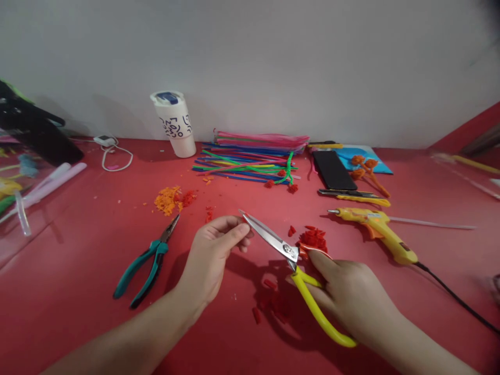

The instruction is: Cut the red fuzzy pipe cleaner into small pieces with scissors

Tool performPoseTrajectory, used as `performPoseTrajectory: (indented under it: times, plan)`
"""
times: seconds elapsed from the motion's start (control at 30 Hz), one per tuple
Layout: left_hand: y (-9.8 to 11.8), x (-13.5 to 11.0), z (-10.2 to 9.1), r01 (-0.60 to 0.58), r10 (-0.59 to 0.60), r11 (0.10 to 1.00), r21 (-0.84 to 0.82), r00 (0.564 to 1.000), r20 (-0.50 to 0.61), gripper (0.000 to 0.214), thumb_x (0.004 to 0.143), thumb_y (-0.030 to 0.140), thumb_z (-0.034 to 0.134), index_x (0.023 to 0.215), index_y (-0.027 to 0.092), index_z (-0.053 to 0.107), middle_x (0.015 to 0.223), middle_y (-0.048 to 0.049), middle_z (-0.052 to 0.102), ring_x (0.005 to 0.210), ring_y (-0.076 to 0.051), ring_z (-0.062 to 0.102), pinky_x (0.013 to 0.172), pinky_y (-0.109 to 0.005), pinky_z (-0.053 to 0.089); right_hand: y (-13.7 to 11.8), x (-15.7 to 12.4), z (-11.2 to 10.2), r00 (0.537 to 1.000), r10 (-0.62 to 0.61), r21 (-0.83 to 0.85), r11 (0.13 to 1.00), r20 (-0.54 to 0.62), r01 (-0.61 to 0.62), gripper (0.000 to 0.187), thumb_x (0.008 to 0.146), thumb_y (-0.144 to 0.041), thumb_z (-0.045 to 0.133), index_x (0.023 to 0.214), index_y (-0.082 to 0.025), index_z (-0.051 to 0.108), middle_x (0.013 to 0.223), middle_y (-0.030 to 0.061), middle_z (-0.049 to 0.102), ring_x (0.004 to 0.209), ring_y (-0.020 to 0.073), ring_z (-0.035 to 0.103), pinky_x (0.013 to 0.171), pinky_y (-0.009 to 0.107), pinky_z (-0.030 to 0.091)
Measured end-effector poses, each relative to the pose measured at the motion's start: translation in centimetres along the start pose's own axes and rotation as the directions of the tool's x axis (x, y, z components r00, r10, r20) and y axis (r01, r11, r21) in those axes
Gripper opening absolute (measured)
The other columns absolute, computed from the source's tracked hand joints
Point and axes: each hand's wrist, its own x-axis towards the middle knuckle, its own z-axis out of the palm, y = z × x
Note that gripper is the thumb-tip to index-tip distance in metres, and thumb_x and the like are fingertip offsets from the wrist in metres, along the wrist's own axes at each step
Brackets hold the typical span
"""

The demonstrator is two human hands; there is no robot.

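Note:
My right hand [351, 297] grips yellow-handled scissors [281, 247], blades nearly closed and pointing up-left. My left hand [216, 250] pinches something small and red at the blade tips, too small to name. Short red cut pieces [273, 304] lie on the red table [78, 312] below the scissors, and a heap of red bits [313, 238] sits just behind the scissor pivot.
Teal-handled pliers [150, 260] lie left of my left hand. A yellow glue gun [378, 232] with its cord lies at right. Behind are coloured pipe cleaners [246, 161], a black phone [334, 169], orange scraps [167, 199] and a white tumbler [174, 122].

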Motion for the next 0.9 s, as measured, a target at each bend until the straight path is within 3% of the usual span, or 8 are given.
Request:
performPoseTrajectory:
  times: [0.1,0.23,0.4,0.5,0.57,0.73,0.9]
  plan:
    - [-0.2,-0.1,0.2,0.061,-0.06,0.998,-0.025,0.998,0.031,0.005,0.068,0.019,0.065,0.067,0.014,0.062,0.06,0.0015,0.059,0.055,-0.006,0.052,0.053,-0.017,0.042,-0.2,0.4,-0.7,0.986,0.107,0.087,0.989,0.131,-0.119,0.031,0.079,-0.049,0.039,0.066,-0.021,0.042,0.046,0.0003,0.053,0.038,0.015,0.048,0.04,0.023,0.02]
    - [-0.5,-0.7,0.7,0.196,-0.188,0.98,-0.038,0.971,0.148,0.006,0.067,0.018,0.065,0.07,0.014,0.061,0.063,-0.0011,0.062,0.054,-0.008,0.055,0.054,-0.019,0.043,-0.8,0.9,-1.7,0.971,0.153,0.319,0.925,0.182,-0.205,0.025,0.078,-0.043,0.041,0.065,-0.021,0.04,0.051,-0.0003,0.052,0.043,0.0132,0.046,0.042,0.024,0.026]
    - [-0.9,-1.3,1.5,0.293,-0.297,0.954,0.057,0.913,0.281,0.008,0.067,0.02,0.065,0.069,0.013,0.063,0.061,-0.0022,0.062,0.052,-0.008,0.053,0.049,-0.018,0.041,-1.8,0.9,-1.3,0.948,0.2,0.772,0.552,0.246,-0.316,0.017,0.079,-0.035,0.04,0.072,-0.02,0.045,0.054,-0.0052,0.044,0.043,0.0076,0.039,0.041,0.02,0.032]
    - [-1.0,-1.4,1.7,0.308,-0.337,0.941,0.138,0.883,0.327,0.008,0.069,0.021,0.063,0.069,0.013,0.063,0.06,-0.0013,0.061,0.051,-0.007,0.052,0.049,-0.017,0.04,-2.0,0.7,-1.0,0.941,0.219,0.883,0.343,0.258,-0.322,0.02,0.08,-0.037,0.042,0.083,-0.019,0.047,0.049,-0.0078,0.038,0.038,0.0063,0.035,0.04,0.02,0.032]
    - [-1.0,-1.5,1.7,0.303,-0.355,0.933,0.194,0.864,0.358,0.009,0.069,0.022,0.063,0.068,0.013,0.064,0.06,-0.0013,0.06,0.05,-0.006,0.051,0.05,-0.017,0.04,-2.1,0.7,-1.2,0.945,0.186,0.91,0.272,0.269,-0.312,0.022,0.08,-0.04,0.042,0.082,-0.018,0.047,0.045,-0.0087,0.036,0.036,0.0061,0.033,0.038,0.02,0.031]
    - [-1.1,-1.6,1.9,0.279,-0.376,0.918,0.284,0.842,0.387,0.011,0.069,0.024,0.063,0.068,0.013,0.064,0.061,-0.0017,0.059,0.05,-0.007,0.05,0.051,-0.018,0.04,-2.3,1.1,-2.6,0.898,0.199,0.864,0.257,0.392,-0.434,0.019,0.073,-0.037,0.05,0.069,-0.019,0.046,0.038,-0.0101,0.036,0.031,0.0049,0.033,0.034,0.018,0.027]
    - [-1.3,-2.0,2.3,0.177,-0.277,0.926,0.334,0.919,0.28,0.009,0.063,0.022,0.066,0.065,0.014,0.063,0.057,-0.0002,0.058,0.05,-0.008,0.05,0.051,-0.019,0.04,-2.7,1.2,-2.7,0.872,0.268,0.82,0.312,0.41,-0.481,0.01,0.07,-0.025,0.049,0.063,-0.02,0.043,0.038,-0.0109,0.033,0.03,0.0048,0.031,0.032,0.017,0.025]
